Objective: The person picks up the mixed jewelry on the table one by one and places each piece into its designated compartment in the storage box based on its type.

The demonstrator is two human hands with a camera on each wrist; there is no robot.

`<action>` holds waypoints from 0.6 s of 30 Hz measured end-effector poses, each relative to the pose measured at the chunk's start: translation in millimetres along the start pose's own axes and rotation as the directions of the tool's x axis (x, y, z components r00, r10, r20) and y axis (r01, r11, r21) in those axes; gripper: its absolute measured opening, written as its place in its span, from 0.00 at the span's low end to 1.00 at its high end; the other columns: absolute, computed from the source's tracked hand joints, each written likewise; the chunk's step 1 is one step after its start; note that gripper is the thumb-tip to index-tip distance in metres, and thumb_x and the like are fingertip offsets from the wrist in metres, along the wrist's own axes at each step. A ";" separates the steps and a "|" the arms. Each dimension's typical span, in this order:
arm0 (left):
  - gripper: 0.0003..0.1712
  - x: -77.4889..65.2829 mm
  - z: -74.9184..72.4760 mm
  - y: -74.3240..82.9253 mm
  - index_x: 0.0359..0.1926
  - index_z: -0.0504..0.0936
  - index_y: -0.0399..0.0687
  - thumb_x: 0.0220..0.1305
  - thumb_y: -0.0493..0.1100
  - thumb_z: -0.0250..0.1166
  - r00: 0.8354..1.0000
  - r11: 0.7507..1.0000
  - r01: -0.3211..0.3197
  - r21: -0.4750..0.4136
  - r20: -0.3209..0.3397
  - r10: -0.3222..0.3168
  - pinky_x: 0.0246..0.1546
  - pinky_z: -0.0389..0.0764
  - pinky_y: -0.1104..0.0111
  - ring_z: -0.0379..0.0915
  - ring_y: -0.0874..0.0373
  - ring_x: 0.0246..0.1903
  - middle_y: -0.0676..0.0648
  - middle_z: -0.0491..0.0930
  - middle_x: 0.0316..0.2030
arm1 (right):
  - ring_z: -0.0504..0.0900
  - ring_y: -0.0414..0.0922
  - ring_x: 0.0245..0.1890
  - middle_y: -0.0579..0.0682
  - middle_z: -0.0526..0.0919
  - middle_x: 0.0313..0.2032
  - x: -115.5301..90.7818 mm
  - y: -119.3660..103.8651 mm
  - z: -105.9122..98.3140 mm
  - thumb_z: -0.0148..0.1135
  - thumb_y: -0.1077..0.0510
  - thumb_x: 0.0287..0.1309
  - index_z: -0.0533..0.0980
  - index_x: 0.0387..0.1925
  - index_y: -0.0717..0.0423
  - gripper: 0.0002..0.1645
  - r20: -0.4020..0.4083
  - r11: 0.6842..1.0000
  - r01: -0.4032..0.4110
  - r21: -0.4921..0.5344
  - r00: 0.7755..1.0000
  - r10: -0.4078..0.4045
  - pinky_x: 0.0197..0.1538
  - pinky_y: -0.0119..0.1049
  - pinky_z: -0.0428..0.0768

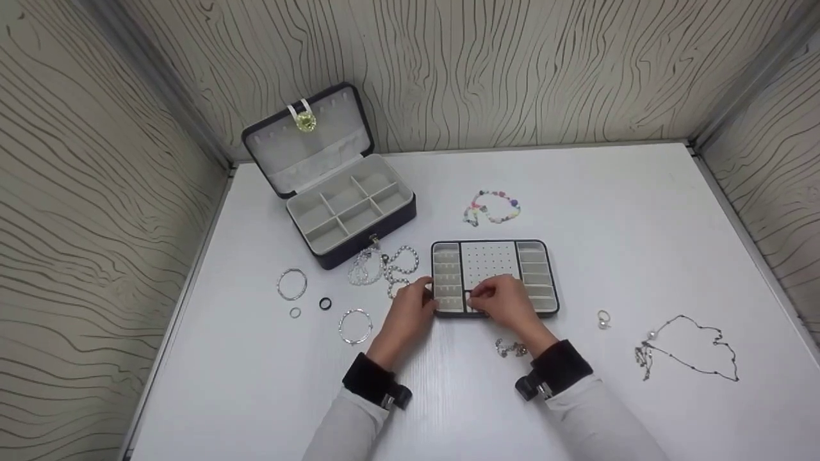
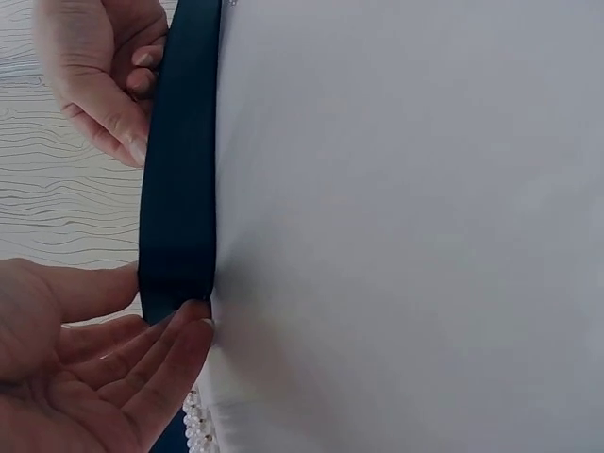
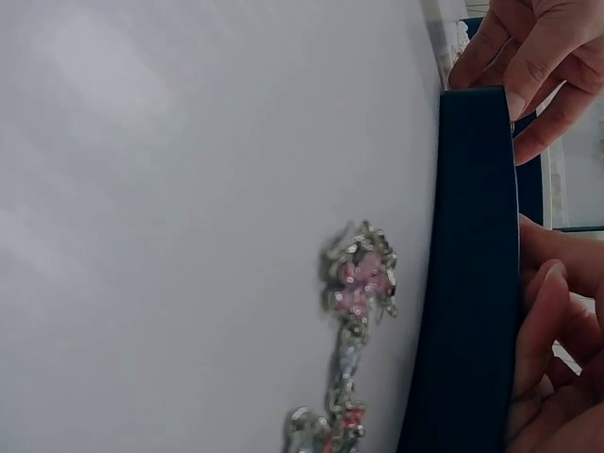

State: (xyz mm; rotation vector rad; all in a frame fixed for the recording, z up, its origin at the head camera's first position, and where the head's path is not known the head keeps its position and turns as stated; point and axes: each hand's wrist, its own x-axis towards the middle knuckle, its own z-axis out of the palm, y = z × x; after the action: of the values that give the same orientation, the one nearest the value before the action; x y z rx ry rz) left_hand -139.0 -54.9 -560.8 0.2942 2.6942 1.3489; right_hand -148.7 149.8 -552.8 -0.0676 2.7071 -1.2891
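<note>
The white worktop (image 1: 608, 211) carries everything, its middle given over to the work. Largest on it, the navy jewellery box (image 1: 397, 218) stands back and to the left with its lid tipped open, so its six compartments are reachable without crowding the hands.

The divided jewellery tray (image 1: 490, 259) lies flat and separate from the box, squarely before the person, where both hands can meet at it. The left hand (image 1: 413, 307) grips its near left corner, thumb on the upper edge and fingers around below, probably to steady it. The right hand (image 1: 506, 299) is bent over the near middle, thumb and fingertips drawn together beside the perforated panel, a posture suited to fine work; I cannot tell whether they pinch anything.

A fine chain necklace (image 1: 698, 371) is laid out well to the right, likely against tangling. The charm bracelet (image 3: 363, 274) lies just off the tray's near edge. Smallest, the pearl ring (image 1: 603, 324) and black ring (image 1: 321, 306) sit apart, easy to pick out.
</note>
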 end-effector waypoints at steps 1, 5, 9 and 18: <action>0.24 0.0 0.1 -0.4 0.58 0.74 0.32 0.60 0.29 0.64 1.000 1.000 -0.001 -0.010 0.000 0.001 0.46 0.80 0.61 0.80 0.53 0.38 0.43 0.83 0.36 | 0.77 0.40 0.23 0.43 0.82 0.21 0.0 -0.2 0.1 0.77 0.60 0.45 0.86 0.27 0.54 0.06 -0.001 1.000 0.000 -0.001 1.000 0.000 0.29 0.35 0.77; 0.24 0.3 -0.5 -1.6 0.58 0.74 0.33 0.60 0.29 0.64 1.000 0.999 0.011 -0.041 -0.003 -0.011 0.43 0.80 0.63 0.79 0.55 0.36 0.45 0.82 0.35 | 0.77 0.41 0.23 0.43 0.81 0.21 -0.2 -0.5 0.5 0.78 0.59 0.45 0.86 0.26 0.53 0.06 -0.010 1.000 -0.001 -0.008 1.000 0.001 0.30 0.36 0.76; 0.25 0.9 -0.7 -3.1 0.58 0.74 0.34 0.59 0.29 0.64 1.000 0.996 0.023 -0.087 -0.002 -0.024 0.40 0.79 0.65 0.76 0.58 0.35 0.46 0.80 0.36 | 0.77 0.41 0.23 0.43 0.81 0.21 -0.4 0.1 1.2 0.77 0.59 0.45 0.86 0.26 0.53 0.06 -0.012 1.000 0.001 -0.010 1.000 -0.001 0.30 0.36 0.76; 0.29 1.2 0.1 -6.0 0.60 0.74 0.34 0.56 0.26 0.63 0.999 0.988 0.034 -0.154 -0.006 -0.035 0.43 0.79 0.67 0.76 0.57 0.39 0.45 0.78 0.42 | 0.76 0.40 0.21 0.44 0.81 0.22 0.3 3.0 -3.6 0.73 0.62 0.51 0.86 0.31 0.57 0.04 0.064 1.000 0.004 0.018 0.998 -0.005 0.27 0.34 0.75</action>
State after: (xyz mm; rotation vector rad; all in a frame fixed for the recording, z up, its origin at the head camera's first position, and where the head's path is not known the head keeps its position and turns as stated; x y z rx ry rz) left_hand -140.9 -58.1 -565.7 0.2261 2.5705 1.5401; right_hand -149.5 154.4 -552.9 -0.1112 2.6430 -1.2900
